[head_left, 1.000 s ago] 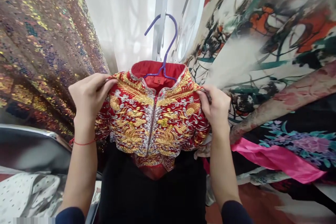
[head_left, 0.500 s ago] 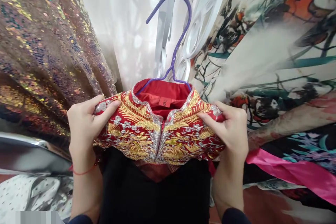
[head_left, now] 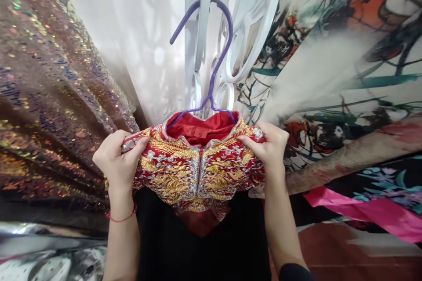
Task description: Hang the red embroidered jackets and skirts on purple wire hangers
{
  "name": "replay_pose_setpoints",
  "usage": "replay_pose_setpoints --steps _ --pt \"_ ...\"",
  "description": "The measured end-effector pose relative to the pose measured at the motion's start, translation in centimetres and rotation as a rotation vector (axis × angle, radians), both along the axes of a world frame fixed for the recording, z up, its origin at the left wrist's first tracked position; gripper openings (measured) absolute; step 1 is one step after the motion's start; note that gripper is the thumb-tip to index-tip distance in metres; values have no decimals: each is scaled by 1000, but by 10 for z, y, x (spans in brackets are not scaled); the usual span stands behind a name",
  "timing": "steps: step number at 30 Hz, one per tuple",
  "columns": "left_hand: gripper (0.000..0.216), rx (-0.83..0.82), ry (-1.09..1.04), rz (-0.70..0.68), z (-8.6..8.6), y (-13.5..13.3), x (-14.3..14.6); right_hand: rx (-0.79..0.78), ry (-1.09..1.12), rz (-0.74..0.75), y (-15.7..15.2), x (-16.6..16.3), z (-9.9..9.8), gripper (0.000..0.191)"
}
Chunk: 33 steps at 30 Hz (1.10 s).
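A small red garment [head_left: 198, 171] thick with gold and silver embroidery hangs on a purple hanger [head_left: 211, 57], held up in front of me. My left hand [head_left: 118, 162] pinches the garment's left shoulder, fingers closed on the cloth. My right hand [head_left: 268, 147] grips the right shoulder the same way. A red label marked S [head_left: 200, 132] shows inside the collar. The hanger's hook rises free in front of a white metal grille [head_left: 231, 30]; I cannot tell whether it touches it.
Sequinned gold-brown fabric [head_left: 49, 96] hangs at the left. A sheer white curtain [head_left: 138, 44] is behind the garment. Painted floral cloth [head_left: 346, 61] and a pink satin strip [head_left: 362, 210] fill the right. Black fabric [head_left: 198, 250] lies below the garment. Shiny silver material [head_left: 39, 246] lies at lower left.
Both hands and the garment have shifted: lower in view half a second ago, now slightly raised and closer together. The hook now stands before the white grille.
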<state>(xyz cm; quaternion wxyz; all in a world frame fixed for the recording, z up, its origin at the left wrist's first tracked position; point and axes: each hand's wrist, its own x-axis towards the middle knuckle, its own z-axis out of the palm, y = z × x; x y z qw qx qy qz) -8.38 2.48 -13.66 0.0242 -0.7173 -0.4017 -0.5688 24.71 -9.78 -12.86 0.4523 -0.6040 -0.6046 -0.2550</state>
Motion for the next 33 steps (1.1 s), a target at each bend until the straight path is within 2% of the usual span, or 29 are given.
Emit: replay_pose_setpoints --steps 7,13,27,33 --pt "34 35 28 -9 -1 -2 -3 38 -33 -15 9 -2 -2 55" --pt "40 145 -26 28 -7 0 -1 73 -54 -21 9 -2 -5 53" --pt "58 131 -115 154 -14 2 10 70 -80 -12 4 -1 -6 54" --pt "53 63 -84 163 -13 -3 7 109 -73 -47 1 -5 -10 57"
